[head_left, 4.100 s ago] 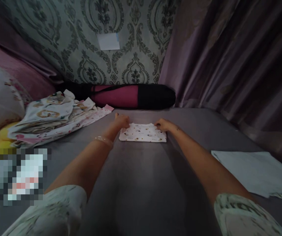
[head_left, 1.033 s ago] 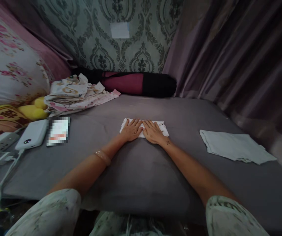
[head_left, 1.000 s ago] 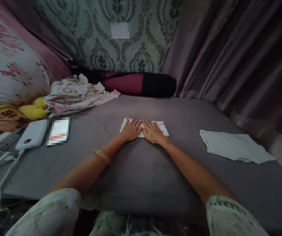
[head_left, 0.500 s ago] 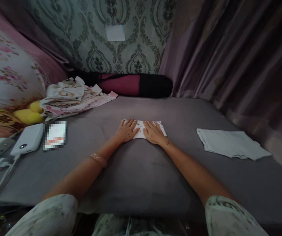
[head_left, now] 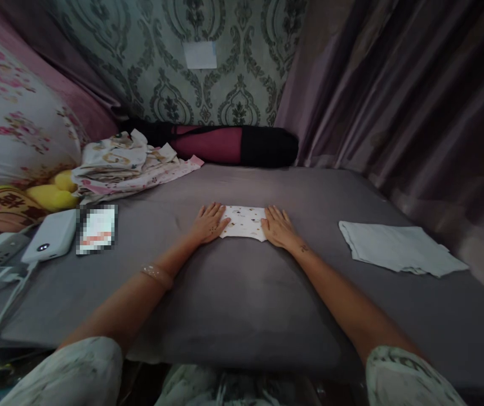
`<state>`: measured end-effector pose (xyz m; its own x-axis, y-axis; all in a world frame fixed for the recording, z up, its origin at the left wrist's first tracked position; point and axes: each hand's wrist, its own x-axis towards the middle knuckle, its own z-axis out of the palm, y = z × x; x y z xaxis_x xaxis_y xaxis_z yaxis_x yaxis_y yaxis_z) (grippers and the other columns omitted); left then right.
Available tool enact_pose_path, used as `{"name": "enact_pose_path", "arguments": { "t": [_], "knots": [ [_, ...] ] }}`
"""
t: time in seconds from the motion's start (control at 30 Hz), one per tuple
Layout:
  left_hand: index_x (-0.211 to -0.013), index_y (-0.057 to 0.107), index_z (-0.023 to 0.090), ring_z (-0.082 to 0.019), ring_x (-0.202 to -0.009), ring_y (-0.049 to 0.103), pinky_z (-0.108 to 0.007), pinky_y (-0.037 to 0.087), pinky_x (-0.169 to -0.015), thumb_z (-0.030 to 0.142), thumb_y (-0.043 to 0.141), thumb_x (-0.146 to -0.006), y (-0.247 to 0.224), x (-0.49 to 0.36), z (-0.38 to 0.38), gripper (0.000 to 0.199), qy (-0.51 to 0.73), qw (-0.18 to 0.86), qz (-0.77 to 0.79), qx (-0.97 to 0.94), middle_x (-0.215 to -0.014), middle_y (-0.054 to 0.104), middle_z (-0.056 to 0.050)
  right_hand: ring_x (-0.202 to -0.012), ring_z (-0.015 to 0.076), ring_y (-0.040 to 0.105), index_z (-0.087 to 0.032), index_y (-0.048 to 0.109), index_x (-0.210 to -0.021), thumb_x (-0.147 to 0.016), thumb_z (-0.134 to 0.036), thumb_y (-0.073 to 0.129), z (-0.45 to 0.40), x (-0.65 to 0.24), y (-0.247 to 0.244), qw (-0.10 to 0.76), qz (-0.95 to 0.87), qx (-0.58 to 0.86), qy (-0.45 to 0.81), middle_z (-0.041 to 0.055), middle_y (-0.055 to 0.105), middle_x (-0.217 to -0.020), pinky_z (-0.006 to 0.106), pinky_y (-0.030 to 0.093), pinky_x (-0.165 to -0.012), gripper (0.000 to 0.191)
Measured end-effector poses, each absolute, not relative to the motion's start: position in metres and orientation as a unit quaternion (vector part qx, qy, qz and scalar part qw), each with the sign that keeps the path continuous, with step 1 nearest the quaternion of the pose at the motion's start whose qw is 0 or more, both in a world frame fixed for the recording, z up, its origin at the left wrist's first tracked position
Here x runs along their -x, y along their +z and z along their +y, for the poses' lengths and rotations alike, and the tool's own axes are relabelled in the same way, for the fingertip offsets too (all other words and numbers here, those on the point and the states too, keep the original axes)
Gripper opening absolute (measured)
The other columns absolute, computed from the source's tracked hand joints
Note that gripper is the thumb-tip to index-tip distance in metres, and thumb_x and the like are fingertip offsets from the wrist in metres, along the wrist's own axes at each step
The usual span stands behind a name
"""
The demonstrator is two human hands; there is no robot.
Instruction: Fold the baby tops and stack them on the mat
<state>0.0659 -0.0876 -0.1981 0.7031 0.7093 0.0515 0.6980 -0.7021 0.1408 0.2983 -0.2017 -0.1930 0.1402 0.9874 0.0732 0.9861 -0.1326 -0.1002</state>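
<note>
A small white folded cloth [head_left: 244,222] with a scattered dark and yellowish print lies flat on the grey bed sheet [head_left: 242,299]. My left hand [head_left: 211,224] rests palm down over its left edge, fingers stretched out. Over the right edge, my right hand [head_left: 279,226] lies flat as well, its fingers slightly spread. The printed middle shows between the two hands; both side edges are hidden under them. What kind of garment or cloth it is, I cannot tell.
To the right lies a pale folded garment [head_left: 398,248]. A clothes pile [head_left: 119,163] sits at the back left, beside a maroon and black roll [head_left: 220,144]. At left are a white power bank [head_left: 51,237], a power strip [head_left: 0,251] with cables, and a yellow plush toy [head_left: 51,194].
My hands have slid apart, left and right, from the middle of the cloth to its side edges. More of the print now shows between them.
</note>
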Motion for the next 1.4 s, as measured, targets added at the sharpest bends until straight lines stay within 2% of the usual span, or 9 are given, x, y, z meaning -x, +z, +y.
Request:
{"name": "enact_pose_path", "arguments": {
  "t": [0.27,0.4,0.5,0.6,0.77,1.0,1.13,1.27,1.4],
  "knots": [
    [-0.146,0.037,0.014,-0.025,-0.145,0.021,-0.047,0.017,-0.117,0.051,0.018,-0.097,-0.204,-0.064,-0.088,0.064,0.109,0.081,0.385,-0.913,-0.155,0.031,-0.012,-0.143,0.0283,0.023,-0.004,0.034,-0.147,-0.098,-0.040,0.017,-0.197,-0.301,-0.188,0.042,-0.662,0.748,0.030,0.0166,0.031,-0.153,0.050,0.013,-0.117,0.063],
    [-0.138,0.048,0.019,-0.019,-0.143,0.028,-0.043,0.018,-0.117,0.041,0.019,-0.099,-0.202,-0.059,-0.094,0.053,0.178,0.062,0.383,-0.904,-0.149,0.042,-0.007,-0.144,0.0270,0.022,-0.011,0.035,-0.147,-0.099,-0.040,0.016,-0.193,-0.293,-0.177,0.069,-0.679,0.731,0.003,0.0144,0.030,-0.154,0.053,0.008,-0.117,0.059],
    [-0.133,0.052,0.019,-0.018,-0.139,0.035,-0.043,0.019,-0.116,0.037,0.022,-0.098,-0.199,-0.059,-0.098,0.049,0.194,0.048,0.376,-0.905,-0.144,0.049,-0.007,-0.145,0.0247,0.020,-0.015,0.033,-0.149,-0.099,-0.040,0.017,-0.189,-0.286,-0.180,0.083,-0.700,0.709,0.002,0.0110,0.028,-0.156,0.050,0.010,-0.117,0.057],
    [-0.133,0.052,0.021,-0.019,-0.137,0.038,-0.046,0.021,-0.115,0.034,0.024,-0.098,-0.199,-0.060,-0.099,0.047,0.172,0.051,0.383,-0.906,-0.143,0.050,-0.007,-0.144,0.0247,0.023,-0.016,0.033,-0.149,-0.100,-0.039,0.017,-0.188,-0.284,-0.188,0.074,-0.700,0.710,0.021,0.0109,0.030,-0.155,0.050,0.014,-0.116,0.056],
    [-0.135,0.049,0.021,-0.019,-0.139,0.036,-0.048,0.022,-0.115,0.035,0.023,-0.098,-0.200,-0.060,-0.096,0.047,0.152,0.062,0.388,-0.907,-0.144,0.049,-0.008,-0.143,0.0254,0.024,-0.016,0.032,-0.149,-0.099,-0.040,0.017,-0.189,-0.286,-0.187,0.063,-0.699,0.712,0.036,0.0114,0.031,-0.155,0.051,0.014,-0.116,0.057],
    [-0.133,0.052,0.022,-0.018,-0.134,0.042,-0.044,0.023,-0.115,0.030,0.021,-0.098,-0.201,-0.058,-0.094,0.047,0.216,0.075,0.411,-0.883,-0.139,0.054,-0.006,-0.146,0.0240,0.016,-0.015,0.030,-0.150,-0.099,-0.040,0.016,-0.178,-0.260,-0.176,0.100,-0.726,0.680,0.008,0.0102,0.023,-0.157,0.050,0.008,-0.118,0.058],
    [-0.132,0.052,0.022,-0.017,-0.133,0.043,-0.041,0.027,-0.113,0.028,0.020,-0.098,-0.201,-0.056,-0.092,0.047,0.227,0.080,0.439,-0.866,-0.138,0.055,-0.006,-0.145,0.0233,0.019,-0.016,0.029,-0.151,-0.100,-0.040,0.018,-0.168,-0.240,-0.183,0.102,-0.744,0.660,0.026,0.0091,0.024,-0.157,0.047,0.013,-0.117,0.057],
    [-0.134,0.050,0.022,-0.018,-0.133,0.044,-0.041,0.032,-0.111,0.028,0.018,-0.098,-0.195,-0.053,-0.091,0.049,0.231,0.114,0.471,-0.844,-0.139,0.054,-0.006,-0.144,0.0229,0.022,-0.018,0.031,-0.150,-0.100,-0.040,0.019,-0.167,-0.236,-0.193,0.106,-0.738,0.665,0.025,0.0081,0.029,-0.156,0.047,0.014,-0.117,0.056],
    [-0.135,0.052,0.022,-0.020,-0.127,0.051,-0.040,0.038,-0.107,0.032,0.014,-0.099,-0.191,-0.050,-0.089,0.053,0.270,0.180,0.488,-0.810,-0.135,0.058,-0.006,-0.144,0.0237,0.022,-0.018,0.031,-0.150,-0.099,-0.040,0.020,-0.167,-0.239,-0.191,0.094,-0.738,0.667,0.032,0.0079,0.029,-0.156,0.047,0.015,-0.116,0.056]
  ]
}}
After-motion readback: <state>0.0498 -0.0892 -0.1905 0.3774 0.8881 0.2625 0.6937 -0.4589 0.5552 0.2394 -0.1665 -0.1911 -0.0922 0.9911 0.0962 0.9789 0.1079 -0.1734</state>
